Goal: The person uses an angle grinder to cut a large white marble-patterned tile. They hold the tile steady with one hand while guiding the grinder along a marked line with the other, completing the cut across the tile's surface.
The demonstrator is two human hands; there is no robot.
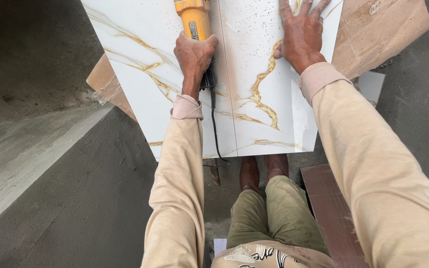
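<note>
The yellow grinder point(192, 20) sits on a large white tile point(254, 74) veined with gold, near the tile's far edge and a little left of its middle, its body lined up with a thin straight line point(223, 84) that runs from the far edge toward the near edge. The left hand point(194, 54) is clamped around the rear of the tool, fingers wrapped over the top, knuckles toward the camera. A black cord point(213, 124) trails from under that hand down across the tile and off its near edge.

The right hand point(301, 34) lies flat on the tile's right half, close to the far right corner, fingers spread and empty, pressing down. The two hands are apart, with the line between them.

Both arms are stretched well forward in beige sleeves, the left wrist slightly bent over the tool and the right wrist straight. The person squats at the near edge, bare feet point(264, 171) just under it.

As a judgement, the cord lies close to the line and could be caught or nicked if the tool comes back along it. The pressing hand is not far from the line, so a kick or skid of the tool would bring it toward those fingers. The tile rests on cardboard point(378, 30) over a concrete floor point(75, 198), and uneven support could crack it.
</note>
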